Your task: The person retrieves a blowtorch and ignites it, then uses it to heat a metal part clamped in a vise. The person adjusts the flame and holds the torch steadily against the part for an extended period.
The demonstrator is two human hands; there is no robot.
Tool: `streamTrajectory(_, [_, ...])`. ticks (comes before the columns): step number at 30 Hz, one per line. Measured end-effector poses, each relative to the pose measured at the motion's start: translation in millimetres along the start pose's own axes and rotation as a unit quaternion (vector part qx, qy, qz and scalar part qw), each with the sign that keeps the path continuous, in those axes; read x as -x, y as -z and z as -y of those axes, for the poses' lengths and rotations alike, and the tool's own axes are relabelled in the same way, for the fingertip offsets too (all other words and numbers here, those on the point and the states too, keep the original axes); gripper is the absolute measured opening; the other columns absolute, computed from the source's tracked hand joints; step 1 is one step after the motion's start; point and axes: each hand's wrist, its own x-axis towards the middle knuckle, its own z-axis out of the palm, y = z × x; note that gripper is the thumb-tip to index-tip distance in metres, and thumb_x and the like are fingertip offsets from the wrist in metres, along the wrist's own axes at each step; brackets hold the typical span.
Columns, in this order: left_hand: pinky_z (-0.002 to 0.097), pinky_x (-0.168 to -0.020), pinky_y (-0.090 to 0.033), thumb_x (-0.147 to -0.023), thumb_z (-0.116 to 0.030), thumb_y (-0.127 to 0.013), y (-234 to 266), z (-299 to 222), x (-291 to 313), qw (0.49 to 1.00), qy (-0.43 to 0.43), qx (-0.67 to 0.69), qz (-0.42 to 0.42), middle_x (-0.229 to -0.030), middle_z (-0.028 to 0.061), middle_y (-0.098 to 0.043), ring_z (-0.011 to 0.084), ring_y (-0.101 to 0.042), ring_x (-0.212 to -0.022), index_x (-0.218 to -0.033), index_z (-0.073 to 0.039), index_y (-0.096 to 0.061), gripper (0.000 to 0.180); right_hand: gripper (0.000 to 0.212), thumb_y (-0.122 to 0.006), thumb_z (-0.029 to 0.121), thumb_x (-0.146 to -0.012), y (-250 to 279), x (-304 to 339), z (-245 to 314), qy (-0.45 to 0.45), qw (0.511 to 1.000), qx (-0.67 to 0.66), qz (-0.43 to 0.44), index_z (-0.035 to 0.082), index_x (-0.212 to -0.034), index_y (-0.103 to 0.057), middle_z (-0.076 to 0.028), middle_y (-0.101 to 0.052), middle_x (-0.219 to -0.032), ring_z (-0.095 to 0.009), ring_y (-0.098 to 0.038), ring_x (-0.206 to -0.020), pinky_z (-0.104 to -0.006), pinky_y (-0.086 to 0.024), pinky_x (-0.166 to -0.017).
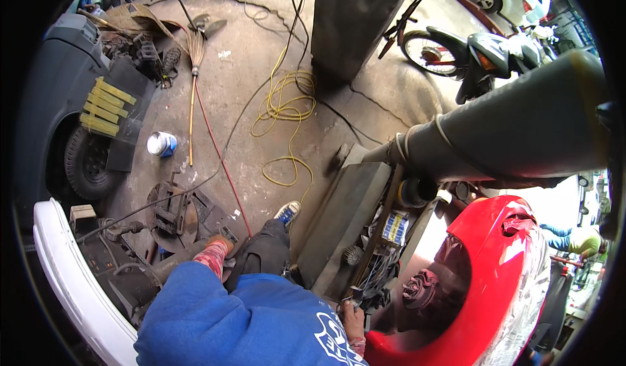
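Observation:
My left hand [223, 241], below a patterned red cuff, is low beside a stained metal cylinder [179, 259]. Its fingers are too small and shaded to read. Close by stands a heavy dark vise-like metal piece [171, 211] on a round base. My right hand [353, 319] is closed at the near end of a long grey metal cabinet [349, 203], its fingers round a small dark and silver object [355, 295] whose kind I cannot make out. Next to that hand, a tray [377, 235] in the cabinet holds wires, loose parts and a blue and yellow box [395, 228].
A red car fender [486, 261] curves at my right; a white curved panel [68, 281] lies at my left. Yellow cord [282, 108] and a red hose [218, 151] cross the floor near a broom [194, 72] and paint can [162, 144]. Another person [583, 241] is far right.

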Motion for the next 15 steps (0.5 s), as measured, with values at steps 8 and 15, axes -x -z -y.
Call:
streamTrajectory(8, [0.0407, -0.104, -0.046, -0.085, -0.041, -0.06, 88, -37, -11, 0.993, -0.074, -0.088, 0.031, -0.133, 0.018, -0.06, 0.032, -0.057, -0.126, -0.122, -0.006, -0.068, 0.051, 0.034, -0.052, 0.033, -0.103, -27, -51, 92, -0.086, 0.991, -0.025, 0.099, 0.009, -0.079, -0.056, 0.005, -0.048, -0.062, -0.006, -0.04, -0.05, -0.0248, -0.029, -0.046])
streamTrajectory(15, [0.0434, -0.102, -0.047, -0.08, -0.033, -0.062, 138, -72, -32, 0.998, -0.059, 0.022, -0.009, -0.125, 0.0265, -0.062, 0.0389, -0.058, -0.121, -0.117, -0.001, -0.069, 0.049, 0.036, -0.052, 0.035, -0.103, -66, -125, 185, -0.034, 0.986, -0.036, 0.159, 0.006, -0.083, -0.06, 0.006, -0.044, -0.059, -0.005, -0.039, -0.05, -0.0244, -0.029, -0.046])
